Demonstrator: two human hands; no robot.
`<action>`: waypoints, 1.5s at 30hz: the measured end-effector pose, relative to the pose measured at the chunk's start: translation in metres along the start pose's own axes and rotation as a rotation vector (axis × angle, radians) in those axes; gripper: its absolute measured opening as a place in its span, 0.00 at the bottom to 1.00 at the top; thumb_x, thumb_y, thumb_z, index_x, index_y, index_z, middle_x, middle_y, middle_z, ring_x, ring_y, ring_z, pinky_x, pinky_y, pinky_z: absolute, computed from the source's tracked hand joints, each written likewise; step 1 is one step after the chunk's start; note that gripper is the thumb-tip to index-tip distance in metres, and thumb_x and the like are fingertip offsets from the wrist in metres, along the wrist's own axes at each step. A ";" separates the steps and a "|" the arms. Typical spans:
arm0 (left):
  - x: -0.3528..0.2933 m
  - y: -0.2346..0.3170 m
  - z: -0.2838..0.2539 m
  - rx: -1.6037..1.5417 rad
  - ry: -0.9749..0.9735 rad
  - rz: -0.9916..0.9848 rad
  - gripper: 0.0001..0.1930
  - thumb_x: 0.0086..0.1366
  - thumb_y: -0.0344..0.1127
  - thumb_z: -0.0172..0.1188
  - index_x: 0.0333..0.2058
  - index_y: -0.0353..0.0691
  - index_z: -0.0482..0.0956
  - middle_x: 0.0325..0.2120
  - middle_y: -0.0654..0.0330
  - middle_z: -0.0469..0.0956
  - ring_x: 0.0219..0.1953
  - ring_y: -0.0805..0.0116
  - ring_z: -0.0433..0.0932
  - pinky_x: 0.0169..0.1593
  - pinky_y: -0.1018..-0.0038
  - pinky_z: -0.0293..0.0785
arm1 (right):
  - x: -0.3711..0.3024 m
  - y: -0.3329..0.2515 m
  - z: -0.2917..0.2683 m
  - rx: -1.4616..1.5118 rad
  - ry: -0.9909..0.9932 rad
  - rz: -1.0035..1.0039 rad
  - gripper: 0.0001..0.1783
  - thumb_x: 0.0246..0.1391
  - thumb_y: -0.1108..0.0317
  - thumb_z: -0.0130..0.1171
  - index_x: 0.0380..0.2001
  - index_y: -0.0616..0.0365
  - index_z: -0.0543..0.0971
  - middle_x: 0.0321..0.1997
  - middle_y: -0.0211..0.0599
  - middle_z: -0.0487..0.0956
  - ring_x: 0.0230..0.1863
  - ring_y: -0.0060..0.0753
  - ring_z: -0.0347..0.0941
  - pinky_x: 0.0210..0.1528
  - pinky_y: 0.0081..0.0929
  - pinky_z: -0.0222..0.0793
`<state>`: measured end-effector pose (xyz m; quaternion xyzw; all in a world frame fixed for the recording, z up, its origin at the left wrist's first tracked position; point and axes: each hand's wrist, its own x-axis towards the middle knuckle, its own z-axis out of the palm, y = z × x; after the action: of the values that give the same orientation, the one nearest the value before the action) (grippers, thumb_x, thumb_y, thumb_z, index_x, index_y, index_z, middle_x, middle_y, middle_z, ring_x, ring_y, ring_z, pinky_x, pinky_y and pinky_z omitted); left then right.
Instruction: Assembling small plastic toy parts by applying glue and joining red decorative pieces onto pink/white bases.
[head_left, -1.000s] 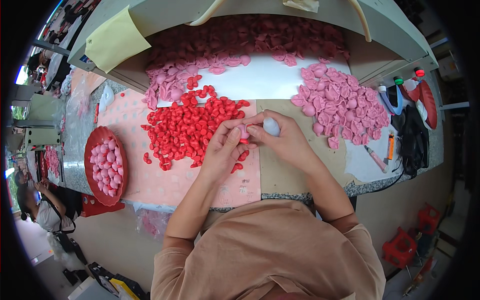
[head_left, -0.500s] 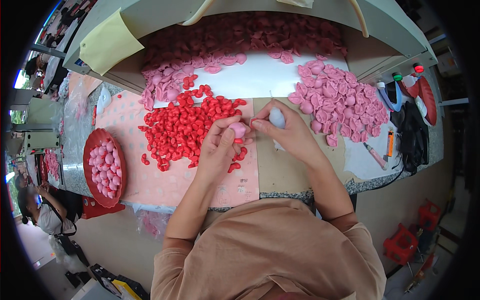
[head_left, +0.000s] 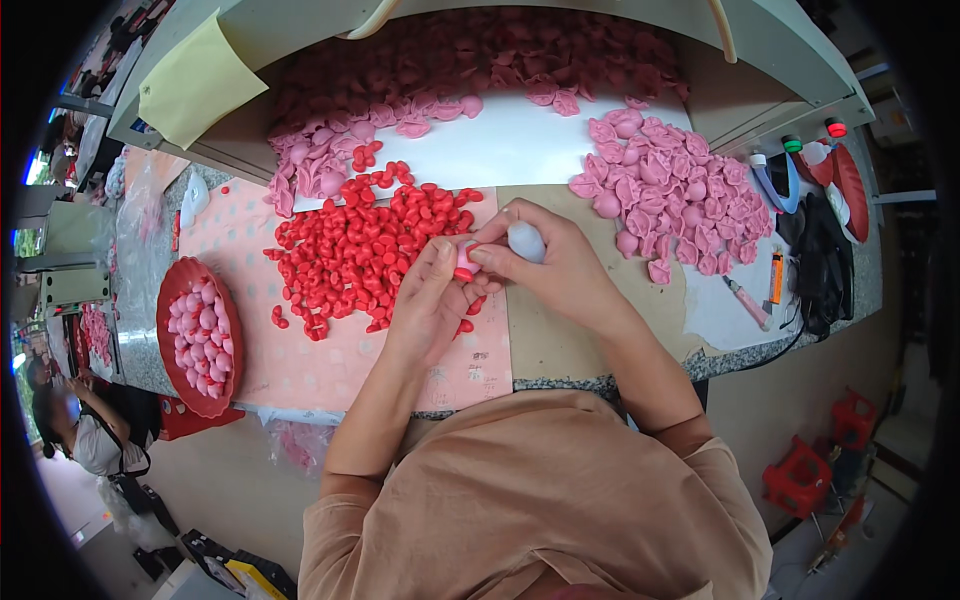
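My left hand (head_left: 425,295) is closed, thumb and fingers pinching a small pink rounded piece (head_left: 464,254). A red bean-shaped piece (head_left: 463,274) sits against its lower end. My right hand (head_left: 565,265) meets it there, thumb and forefinger pressed to the pink piece. Tucked in that same hand is a pale squeeze bottle (head_left: 526,242). Beside my left hand spreads a heap of glossy red pieces (head_left: 345,245). To the right of my right hand lies a pile of pink, frilly-edged moulded pieces (head_left: 680,195).
A fluted red bowl (head_left: 232,375) at the left holds pink balls with red bits. More pink pieces (head_left: 480,60) fill the grey cabinet (head_left: 790,50) behind. At the right are a pink-handled cutter (head_left: 748,304), an orange item (head_left: 776,278) and a blue ring-shaped item (head_left: 782,192). A person (head_left: 95,425) is far left.
My hands have come together. The red piece, earlier at my right fingertips, now lies against the pink piece, which has tilted. The whole view has shifted slightly.
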<state>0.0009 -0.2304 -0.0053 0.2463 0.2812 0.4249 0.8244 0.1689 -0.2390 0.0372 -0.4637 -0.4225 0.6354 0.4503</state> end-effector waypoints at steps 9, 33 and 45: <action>-0.002 0.002 -0.004 -0.091 -0.042 -0.073 0.15 0.70 0.43 0.43 0.44 0.38 0.70 0.35 0.58 0.74 0.35 0.71 0.73 0.42 0.71 0.72 | -0.001 -0.006 -0.006 0.058 -0.032 -0.033 0.07 0.52 0.73 0.60 0.33 0.64 0.74 0.32 0.32 0.77 0.33 0.17 0.72 0.37 0.17 0.69; -0.001 0.003 -0.004 0.096 -0.157 0.035 0.18 0.70 0.43 0.42 0.50 0.37 0.66 0.37 0.58 0.71 0.33 0.72 0.71 0.38 0.71 0.73 | 0.001 0.000 -0.018 0.050 -0.007 0.067 0.07 0.51 0.70 0.60 0.32 0.60 0.76 0.30 0.27 0.77 0.32 0.14 0.70 0.34 0.15 0.65; -0.002 0.005 -0.006 -0.019 -0.105 0.032 0.16 0.68 0.38 0.47 0.52 0.39 0.65 0.44 0.58 0.72 0.42 0.71 0.73 0.44 0.73 0.73 | 0.006 0.007 -0.042 -0.335 0.189 -0.064 0.10 0.51 0.71 0.60 0.37 0.60 0.77 0.36 0.28 0.76 0.35 0.15 0.69 0.37 0.15 0.65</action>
<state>-0.0071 -0.2287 -0.0063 0.2651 0.2294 0.4271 0.8335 0.2077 -0.2300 0.0199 -0.5760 -0.4929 0.4951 0.4245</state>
